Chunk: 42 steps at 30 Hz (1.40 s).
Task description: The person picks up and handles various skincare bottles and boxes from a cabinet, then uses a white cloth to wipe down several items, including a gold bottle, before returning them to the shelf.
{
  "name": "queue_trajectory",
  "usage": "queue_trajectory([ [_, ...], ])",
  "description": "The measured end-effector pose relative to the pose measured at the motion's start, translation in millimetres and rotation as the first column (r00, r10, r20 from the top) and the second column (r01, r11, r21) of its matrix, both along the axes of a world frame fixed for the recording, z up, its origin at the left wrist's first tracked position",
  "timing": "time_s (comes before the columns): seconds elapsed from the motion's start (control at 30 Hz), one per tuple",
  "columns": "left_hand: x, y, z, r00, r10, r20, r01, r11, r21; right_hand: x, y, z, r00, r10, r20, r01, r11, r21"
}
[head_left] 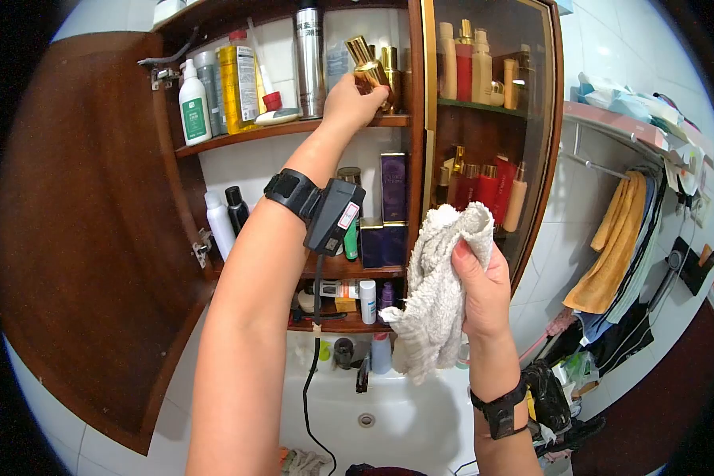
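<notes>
On the cabinet's upper shelf, my left hand is closed around a shiny gold bottle, which leans to the left. Another gold bottle stands just to its right, and a tall silver spray can is to its left. Lower down, in front of the glass-door side, my right hand grips a crumpled white cloth between thumb and fingers. The cloth hangs down over the sink, apart from the shelves. A strap with a black device sits on my left forearm.
A wooden cabinet door stands open at left. The upper shelf also carries a green-labelled pump bottle and a yellow bottle. Dark boxes stand one shelf below. Under the cabinet is a white sink; towels hang at right.
</notes>
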<state>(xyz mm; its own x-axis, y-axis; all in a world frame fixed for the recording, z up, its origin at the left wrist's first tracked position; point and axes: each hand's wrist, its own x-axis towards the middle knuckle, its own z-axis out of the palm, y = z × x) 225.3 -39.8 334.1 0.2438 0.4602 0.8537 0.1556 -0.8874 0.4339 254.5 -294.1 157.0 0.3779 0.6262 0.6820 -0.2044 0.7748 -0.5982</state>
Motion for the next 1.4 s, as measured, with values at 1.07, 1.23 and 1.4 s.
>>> queue_trajectory([
  [1.07,-152,-172,-263,0.693,-0.710,0.124,0.689,0.601,-0.404,-29,-1,-32,0.995,-0.060,0.075,0.062,0.998,-0.031],
  [1.23,-155,-180,-283,0.549,-0.732,0.403,0.799,0.317,-0.512,-43,16,-40,0.982,-0.073,0.173,0.080,0.996,-0.035],
  [1.4,-160,-183,-281,0.149,-0.613,0.776,0.816,-0.367,-0.447,-37,23,-65,0.995,-0.073,0.070,0.075,0.997,-0.020],
])
